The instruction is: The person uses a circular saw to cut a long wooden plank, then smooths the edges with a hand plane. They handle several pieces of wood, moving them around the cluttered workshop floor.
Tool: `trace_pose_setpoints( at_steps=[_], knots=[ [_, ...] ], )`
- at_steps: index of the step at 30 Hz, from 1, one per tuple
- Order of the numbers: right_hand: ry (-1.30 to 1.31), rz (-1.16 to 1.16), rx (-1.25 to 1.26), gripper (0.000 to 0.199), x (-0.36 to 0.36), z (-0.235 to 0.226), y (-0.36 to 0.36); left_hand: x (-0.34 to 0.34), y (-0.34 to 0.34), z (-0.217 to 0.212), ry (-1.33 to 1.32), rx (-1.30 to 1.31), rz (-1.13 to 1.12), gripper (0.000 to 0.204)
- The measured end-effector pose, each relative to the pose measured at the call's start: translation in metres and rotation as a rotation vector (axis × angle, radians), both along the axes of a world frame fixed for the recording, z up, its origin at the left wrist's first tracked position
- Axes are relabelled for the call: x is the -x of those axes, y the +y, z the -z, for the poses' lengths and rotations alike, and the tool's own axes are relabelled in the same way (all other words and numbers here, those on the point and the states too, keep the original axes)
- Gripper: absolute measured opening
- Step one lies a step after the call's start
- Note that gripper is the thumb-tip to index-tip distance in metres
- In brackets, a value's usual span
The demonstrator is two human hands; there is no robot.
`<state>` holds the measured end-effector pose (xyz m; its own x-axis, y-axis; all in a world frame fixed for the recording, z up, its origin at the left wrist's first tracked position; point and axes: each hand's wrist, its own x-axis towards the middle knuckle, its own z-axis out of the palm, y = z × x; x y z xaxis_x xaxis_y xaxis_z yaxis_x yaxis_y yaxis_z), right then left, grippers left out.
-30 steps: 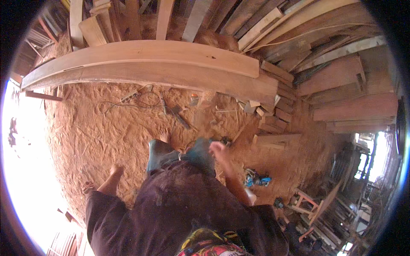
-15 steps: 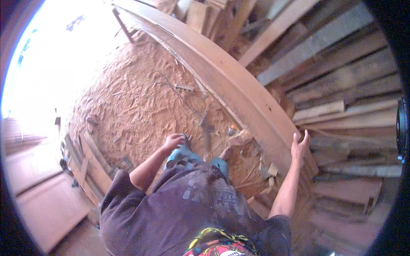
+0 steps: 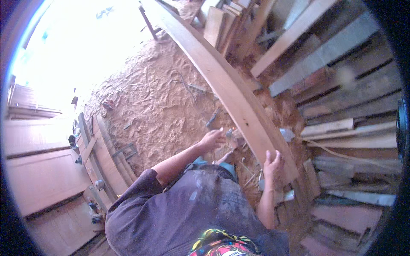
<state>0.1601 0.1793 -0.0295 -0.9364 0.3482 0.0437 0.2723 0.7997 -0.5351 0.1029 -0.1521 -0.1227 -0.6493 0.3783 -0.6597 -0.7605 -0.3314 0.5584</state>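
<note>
A long wooden plank (image 3: 230, 94) runs from the far upper middle down to my right side, its broad pale face turned up. Over the near end of this plank is my right hand (image 3: 273, 166), thumb and fingers apart; whether it touches the wood is hard to tell. My left hand (image 3: 212, 140) hovers left of the plank, in front of my body, with fingers loosely stretched and nothing visible in them. Below it, small items lie on the sawdust by my foot (image 3: 226, 158), partly hidden.
Sawdust (image 3: 145, 94) covers the floor, with a power strip (image 3: 197, 88) and cord on it. Stacked boards (image 3: 341, 89) fill the right side. At left lie timber pieces (image 3: 102, 145) and wooden panels (image 3: 45, 179). A thin post (image 3: 147, 21) stands at the far end.
The plank has turned so its broad face shows more. My left hand has moved right, from my knee toward the plank. My right hand has come inward and nearer, over the plank's end.
</note>
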Motion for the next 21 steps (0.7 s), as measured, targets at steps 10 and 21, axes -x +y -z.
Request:
trace_pose_setpoints(
  at_steps=[10, 21],
  knots=[
    [-0.446, -0.146, 0.300, 0.067, -0.088, -0.010, -0.057, -0.012, 0.015, 0.008, -0.222, -0.014, -0.488, 0.089],
    [-1.003, -0.364, 0.726, 0.084, -0.095, 0.035, -0.092, -0.055, -0.068, -0.005, -0.197, 0.159, -0.312, 0.087]
  ],
)
